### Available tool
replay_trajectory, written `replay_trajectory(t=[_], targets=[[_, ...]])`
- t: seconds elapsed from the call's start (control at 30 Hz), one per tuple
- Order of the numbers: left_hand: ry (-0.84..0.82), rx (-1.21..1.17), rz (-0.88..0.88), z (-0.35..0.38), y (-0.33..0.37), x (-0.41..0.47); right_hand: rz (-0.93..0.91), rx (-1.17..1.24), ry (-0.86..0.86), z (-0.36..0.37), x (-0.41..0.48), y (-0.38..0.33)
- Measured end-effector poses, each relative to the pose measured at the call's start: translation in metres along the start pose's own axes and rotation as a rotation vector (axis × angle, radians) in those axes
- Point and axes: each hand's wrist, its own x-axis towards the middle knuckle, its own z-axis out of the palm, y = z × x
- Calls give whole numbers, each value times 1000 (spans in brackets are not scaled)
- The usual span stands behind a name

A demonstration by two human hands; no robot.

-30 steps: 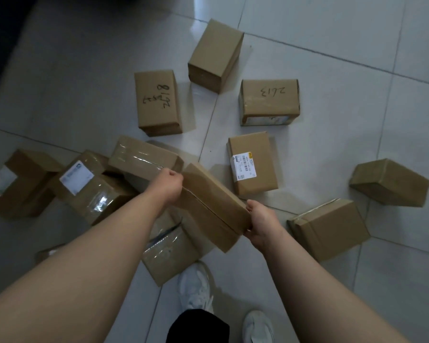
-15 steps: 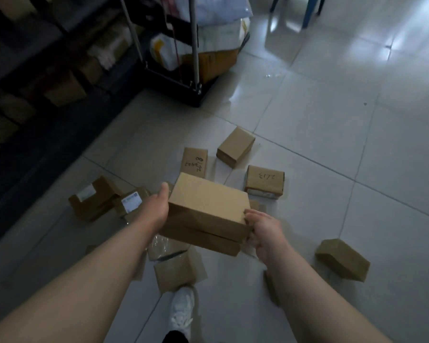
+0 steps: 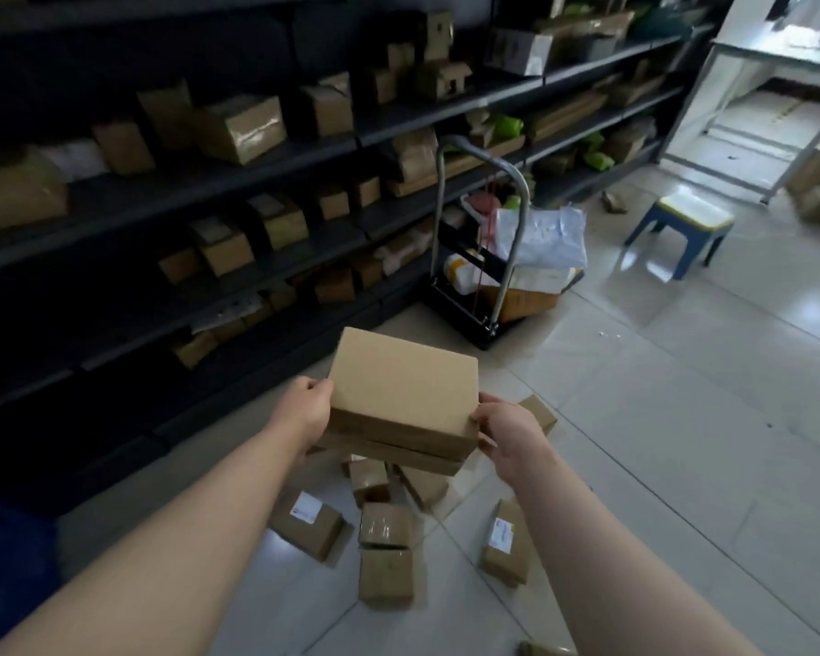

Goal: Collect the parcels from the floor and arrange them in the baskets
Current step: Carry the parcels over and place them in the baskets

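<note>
Trolley [image 3: 455,314] beside shelving [image 3: 209,178], parcels [image 3: 384,525] underfoot

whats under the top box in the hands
A second cardboard box lies directly under the top box, both gripped between the left hand and right hand. Only its near side shows; its top face is covered.
</note>
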Motion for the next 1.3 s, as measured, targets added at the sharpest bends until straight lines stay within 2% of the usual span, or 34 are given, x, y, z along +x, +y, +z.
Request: replay_trajectory(t=[0.27,0.43,0.67,0.8,0.9,1.1,1.3], targets=[[123,-148,-51,-123,-32,-51,-123,-205,-138,98,-88,-36],[203,-361,-95,-195,-68,-79,-186,-282,-248,168,-135,-34],[285,-674,-204,-291,-137,-116,-43,-185,-414,253,-215,-10],[324,-734,-217,-342,-171,-137,-58,-276,-449,305,-252,10],[334,-804,-179,-380,-194,-153,-101,-319,-493,342,-281,27],[390,-828,-139,-470,-245,-186,-103,-247,-607,420,-339,59],[483,-990,-100,-545,-303,-204,-75,-138,-607,488,-386,90]])
